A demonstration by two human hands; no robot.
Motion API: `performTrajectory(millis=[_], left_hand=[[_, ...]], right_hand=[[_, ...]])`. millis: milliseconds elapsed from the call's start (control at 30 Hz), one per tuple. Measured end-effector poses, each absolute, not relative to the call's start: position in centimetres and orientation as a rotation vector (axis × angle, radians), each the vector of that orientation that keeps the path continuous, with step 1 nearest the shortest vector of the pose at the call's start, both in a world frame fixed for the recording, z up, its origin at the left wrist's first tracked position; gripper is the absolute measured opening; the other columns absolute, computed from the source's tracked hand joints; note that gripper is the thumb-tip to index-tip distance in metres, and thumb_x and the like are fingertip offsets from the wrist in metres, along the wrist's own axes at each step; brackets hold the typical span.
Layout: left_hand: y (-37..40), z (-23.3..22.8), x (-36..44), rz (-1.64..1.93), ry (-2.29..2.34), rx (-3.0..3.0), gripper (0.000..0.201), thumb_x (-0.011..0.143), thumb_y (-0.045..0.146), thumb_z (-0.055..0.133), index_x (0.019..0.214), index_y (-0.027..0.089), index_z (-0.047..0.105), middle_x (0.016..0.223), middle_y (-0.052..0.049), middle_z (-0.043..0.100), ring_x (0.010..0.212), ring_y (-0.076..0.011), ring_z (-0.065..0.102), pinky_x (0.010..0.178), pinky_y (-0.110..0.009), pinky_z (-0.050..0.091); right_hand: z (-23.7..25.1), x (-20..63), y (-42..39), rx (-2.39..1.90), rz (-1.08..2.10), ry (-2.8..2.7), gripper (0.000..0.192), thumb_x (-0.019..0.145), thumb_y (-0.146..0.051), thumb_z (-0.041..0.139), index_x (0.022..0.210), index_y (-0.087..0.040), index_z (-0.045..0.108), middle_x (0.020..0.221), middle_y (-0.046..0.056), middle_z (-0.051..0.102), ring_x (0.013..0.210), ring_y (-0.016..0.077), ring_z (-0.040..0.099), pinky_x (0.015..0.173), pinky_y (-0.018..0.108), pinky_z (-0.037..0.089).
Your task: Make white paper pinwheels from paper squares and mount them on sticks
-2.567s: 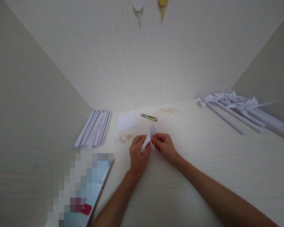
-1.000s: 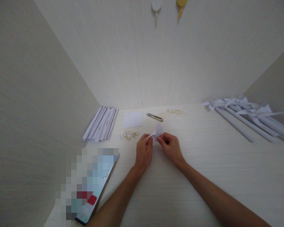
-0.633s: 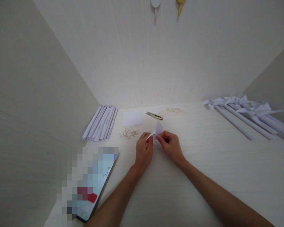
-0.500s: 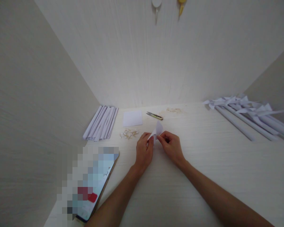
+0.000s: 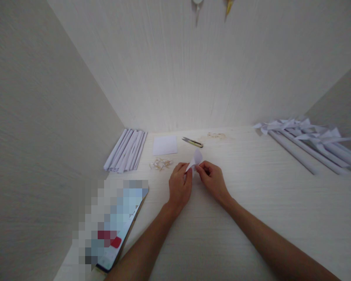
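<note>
My left hand (image 5: 179,186) and my right hand (image 5: 213,180) meet over the middle of the pale desk (image 5: 251,210), both pinching a small folded white paper piece (image 5: 195,160). Its pointed flap sticks up between my fingertips. The lower part of the paper is hidden by my fingers. Just left of my hands lies a little heap of short wooden sticks (image 5: 161,163).
A white paper square (image 5: 165,144) and small thread snips (image 5: 192,141) lie near the back wall. Rolled white paper tubes (image 5: 126,150) are stacked at the left. Paper pinwheels on tubes (image 5: 307,144) lie at the right. A phone (image 5: 114,230) rests front left.
Both hands stay on the paper piece and have worked its fold; the flap sits a little differently. The view has shifted slightly.
</note>
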State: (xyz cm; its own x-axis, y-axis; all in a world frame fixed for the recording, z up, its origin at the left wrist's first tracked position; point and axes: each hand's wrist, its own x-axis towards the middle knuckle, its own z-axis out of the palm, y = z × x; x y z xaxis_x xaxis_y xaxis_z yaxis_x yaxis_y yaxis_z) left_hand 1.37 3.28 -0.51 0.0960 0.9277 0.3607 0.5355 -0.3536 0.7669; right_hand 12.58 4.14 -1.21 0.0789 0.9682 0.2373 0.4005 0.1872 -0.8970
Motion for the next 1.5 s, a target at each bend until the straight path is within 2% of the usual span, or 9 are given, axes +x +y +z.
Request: performTrajectory(millis=[167, 467, 667, 900, 1133, 1367, 1500], left_hand=[[3.07, -0.56, 1.4, 1.172, 1.47, 2.043, 0.023, 0.08, 0.018, 0.037, 0.089, 0.017, 0.058, 0.087, -0.006, 0.056, 0.084, -0.0169, 0.05, 0.076, -0.031, 0.04], [2.97, -0.47, 1.52, 1.243, 1.401, 2.051, 0.023, 0.079, 0.015, 0.037, 0.09, 0.016, 0.057, 0.086, -0.006, 0.057, 0.082, -0.0149, 0.052, 0.075, -0.028, 0.041], [3.13, -0.77, 1.4, 1.243, 1.401, 2.007, 0.021, 0.079, 0.017, 0.037, 0.088, 0.017, 0.056, 0.085, -0.006, 0.055, 0.08, -0.0149, 0.051, 0.072, -0.028, 0.043], [3.18, -0.8, 1.48, 1.24, 1.403, 1.999, 0.019, 0.079, 0.017, 0.037, 0.083, 0.016, 0.056, 0.083, -0.005, 0.055, 0.077, -0.0143, 0.051, 0.07, -0.027, 0.043], [3.11, -0.82, 1.41, 1.224, 1.397, 1.949, 0.02, 0.08, 0.019, 0.037, 0.085, 0.016, 0.056, 0.084, -0.005, 0.054, 0.078, -0.0138, 0.051, 0.07, -0.027, 0.044], [3.11, -0.86, 1.5, 1.224, 1.387, 1.948, 0.018, 0.08, 0.019, 0.038, 0.084, 0.016, 0.055, 0.083, -0.004, 0.054, 0.077, -0.0132, 0.052, 0.07, -0.026, 0.044], [3.09, -0.86, 1.48, 1.232, 1.395, 1.944, 0.018, 0.08, 0.019, 0.038, 0.083, 0.016, 0.055, 0.083, -0.004, 0.053, 0.076, -0.0129, 0.051, 0.069, -0.025, 0.044]], right_hand=[[-1.18, 12.52, 4.03, -1.361, 0.747, -1.471, 0.019, 0.07, -0.026, 0.045, 0.052, -0.018, 0.043, 0.046, -0.004, 0.04, 0.044, 0.0096, 0.035, 0.044, 0.021, 0.029], [-1.27, 12.58, 4.13, -1.352, 0.797, -1.473, 0.027, 0.077, -0.032, 0.036, 0.055, -0.019, 0.044, 0.041, -0.004, 0.037, 0.041, 0.0104, 0.036, 0.042, 0.022, 0.027], [-1.28, 12.52, 4.13, -1.341, 0.788, -1.44, 0.021, 0.072, -0.028, 0.045, 0.054, -0.018, 0.044, 0.043, -0.005, 0.04, 0.042, 0.009, 0.035, 0.043, 0.021, 0.029], [-1.17, 12.58, 4.16, -1.39, 0.767, -1.468, 0.029, 0.077, -0.032, 0.038, 0.053, -0.017, 0.047, 0.038, -0.005, 0.039, 0.037, 0.009, 0.035, 0.042, 0.021, 0.028], [-1.16, 12.46, 4.2, -1.35, 0.846, -1.41, 0.022, 0.072, -0.029, 0.048, 0.053, -0.017, 0.047, 0.04, -0.005, 0.041, 0.038, 0.0083, 0.037, 0.041, 0.02, 0.029], [-1.12, 12.52, 4.23, -1.384, 0.831, -1.419, 0.03, 0.078, -0.033, 0.04, 0.054, -0.016, 0.049, 0.036, -0.006, 0.039, 0.034, 0.0079, 0.034, 0.039, 0.02, 0.027], [-1.17, 12.54, 4.22, -1.357, 0.837, -1.408, 0.028, 0.074, -0.033, 0.046, 0.051, -0.016, 0.046, 0.038, -0.005, 0.04, 0.037, 0.0079, 0.035, 0.04, 0.02, 0.028]])
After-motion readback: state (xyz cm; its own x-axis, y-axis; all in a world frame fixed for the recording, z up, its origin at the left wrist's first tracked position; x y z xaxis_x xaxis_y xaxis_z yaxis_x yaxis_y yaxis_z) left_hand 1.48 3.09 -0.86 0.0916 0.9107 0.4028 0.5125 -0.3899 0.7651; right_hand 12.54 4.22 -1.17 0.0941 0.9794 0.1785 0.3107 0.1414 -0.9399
